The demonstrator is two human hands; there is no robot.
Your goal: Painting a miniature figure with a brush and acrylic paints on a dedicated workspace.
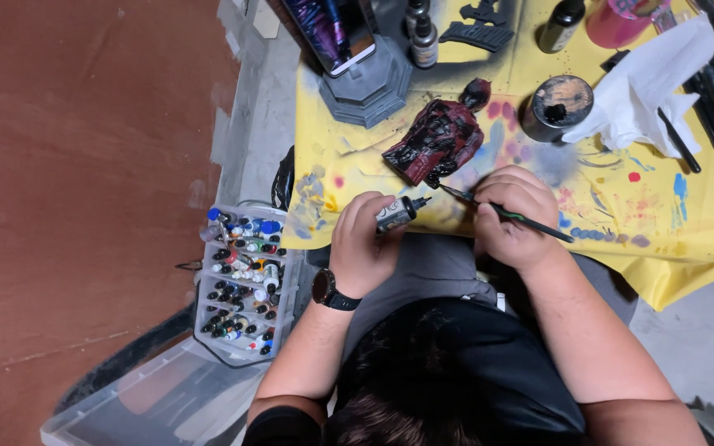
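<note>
Your left hand (359,248) is curling shut around a small dropper bottle (396,214), holding it on its side with the nozzle pointing toward your other hand; the bottle is looking light, rigid and smooth, likely a bit slippery if paint is on it, so the fingers wrapping the body near the base are gripping the sensible place. Your right hand (516,219) is pinching a thin brush (506,213) like a pen, fingers clenched low on the handle, with the tip reaching toward the bottle's nozzle. The brush is seeming very light and stiff, with a delicate tip best left untouched. Just beyond both hands, a dark red figure (437,140) is lying on the yellow sheet (687,239), which is looking paint-splattered. Farther past your right hand, a round jar (557,106) and a white tissue (650,83) are sitting. Out beside your left wrist, a tray of paint bottles (241,281) is resting on the floor.
</note>
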